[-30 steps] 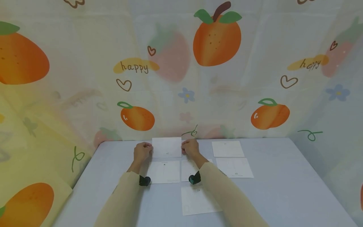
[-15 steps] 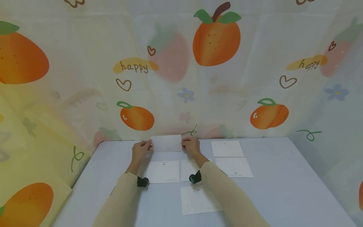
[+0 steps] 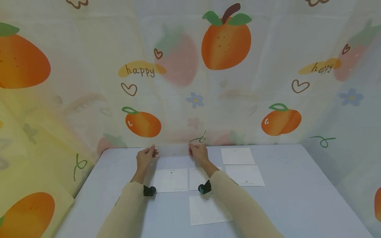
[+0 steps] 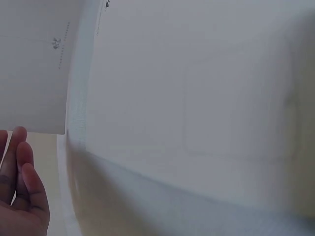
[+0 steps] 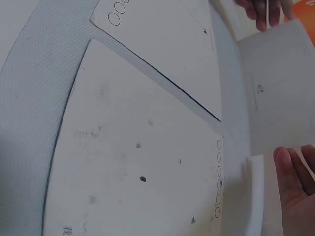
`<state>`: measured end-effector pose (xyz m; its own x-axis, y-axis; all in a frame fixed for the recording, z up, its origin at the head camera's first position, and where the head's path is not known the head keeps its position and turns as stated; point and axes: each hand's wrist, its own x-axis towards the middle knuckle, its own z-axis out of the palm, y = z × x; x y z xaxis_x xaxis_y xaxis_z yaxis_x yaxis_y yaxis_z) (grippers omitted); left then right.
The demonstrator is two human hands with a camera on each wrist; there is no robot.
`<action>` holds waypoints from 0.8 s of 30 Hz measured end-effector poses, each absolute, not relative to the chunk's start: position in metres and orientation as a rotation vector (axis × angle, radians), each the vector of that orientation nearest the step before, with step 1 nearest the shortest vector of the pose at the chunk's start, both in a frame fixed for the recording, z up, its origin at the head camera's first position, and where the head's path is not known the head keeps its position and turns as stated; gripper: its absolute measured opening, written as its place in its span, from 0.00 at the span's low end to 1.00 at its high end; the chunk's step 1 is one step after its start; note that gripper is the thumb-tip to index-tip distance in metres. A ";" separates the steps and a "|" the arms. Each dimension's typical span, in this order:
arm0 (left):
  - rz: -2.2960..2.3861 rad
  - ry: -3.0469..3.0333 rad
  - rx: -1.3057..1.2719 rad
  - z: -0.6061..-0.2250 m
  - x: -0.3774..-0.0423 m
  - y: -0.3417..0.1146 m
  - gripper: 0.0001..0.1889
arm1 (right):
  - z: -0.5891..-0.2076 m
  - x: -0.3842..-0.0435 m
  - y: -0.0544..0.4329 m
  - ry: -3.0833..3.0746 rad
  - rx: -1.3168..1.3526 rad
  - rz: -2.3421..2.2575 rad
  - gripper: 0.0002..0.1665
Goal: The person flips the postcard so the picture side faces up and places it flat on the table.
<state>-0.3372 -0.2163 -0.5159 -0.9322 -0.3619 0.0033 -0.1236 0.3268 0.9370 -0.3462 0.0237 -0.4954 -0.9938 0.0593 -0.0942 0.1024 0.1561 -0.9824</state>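
Observation:
At the back of the table a postcard (image 3: 174, 150) stands tilted up between my two hands, its blank-looking printed side partly toward me. My left hand (image 3: 145, 159) pinches its left edge, thumb pointing up. At the opposite edge, my right hand (image 3: 199, 154) holds it the same way. The left wrist view shows this postcard (image 4: 32, 73) just above the fingertips, with a small dark print near one edge. From the right wrist, the postcard (image 5: 280, 88) spans between both hands.
Several other postcards lie flat: one (image 3: 170, 181) in front of my left hand, one (image 3: 194, 180) partly under my right forearm, one (image 3: 205, 211) nearer me, and two at the right, back (image 3: 238, 156) and front (image 3: 245, 176). A fruit-print curtain (image 3: 178, 82) hangs behind the table.
The held postcard has tilted, its near edge rising toward the curtain, so it looks much narrower. Both hands have shifted slightly with it, and the left thumb now points up. The flat postcards stay put.

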 end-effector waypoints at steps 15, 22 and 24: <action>-1.677 -2.441 0.465 -0.512 -0.335 -0.216 0.24 | -0.497 -0.347 0.024 2.298 0.192 -2.054 0.20; -1.688 -2.469 0.468 -0.512 -0.335 -0.217 0.23 | -0.500 -0.349 0.026 2.328 0.171 -2.025 0.19; -1.693 -2.480 0.464 -0.511 -0.336 -0.219 0.23 | -0.500 -0.350 0.027 2.337 0.172 -2.016 0.18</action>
<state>-0.3355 -0.2190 -0.5114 -0.9482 -0.3057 -0.0859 -0.1913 0.3340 0.9229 -0.3500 0.0271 -0.5002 -0.9925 0.0514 -0.1106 0.1169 0.1436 -0.9827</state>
